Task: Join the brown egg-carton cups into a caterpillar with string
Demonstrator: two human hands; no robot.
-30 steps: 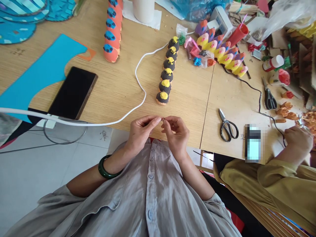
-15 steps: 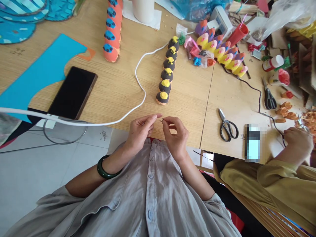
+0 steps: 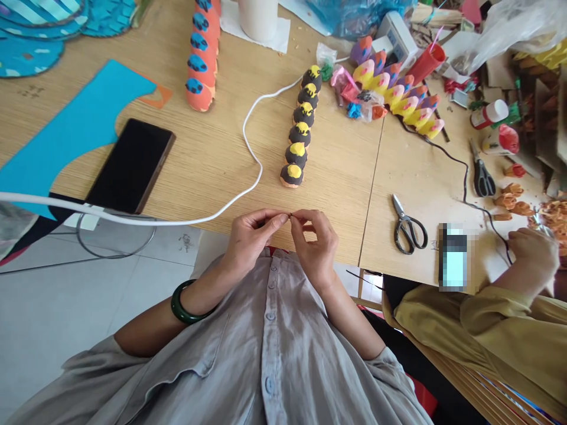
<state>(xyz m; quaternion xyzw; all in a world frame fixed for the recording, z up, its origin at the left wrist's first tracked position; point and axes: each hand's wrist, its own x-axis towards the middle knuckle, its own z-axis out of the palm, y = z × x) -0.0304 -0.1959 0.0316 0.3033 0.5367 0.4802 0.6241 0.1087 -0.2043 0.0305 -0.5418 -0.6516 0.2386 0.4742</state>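
My left hand (image 3: 254, 236) and my right hand (image 3: 315, 239) meet fingertip to fingertip over the table's front edge. Between them is a tiny dark, thin piece (image 3: 290, 215), too small to name. The thumb and forefinger of my right hand pinch it. My left thumb and forefinger close on it from the other side. Just beyond my hands a row of black, yellow-topped clay-like pieces (image 3: 297, 154) lies on the table, the nearest ones with plain yellow tops and the farther ones with dark marks on the yellow.
A white cable (image 3: 221, 209) curves across the table (image 3: 341, 177). Scissors (image 3: 408, 227) and a blurred phone (image 3: 455, 260) lie to the right, beside a co-worker's hand (image 3: 534, 251). At left are a dark phone (image 3: 132, 165) and blue sheet (image 3: 75, 124); an orange row (image 3: 201, 62) lies farther back.
My left hand's fingertips have come together and closed in on the small dark piece at my right fingertips. My right hand has barely moved.
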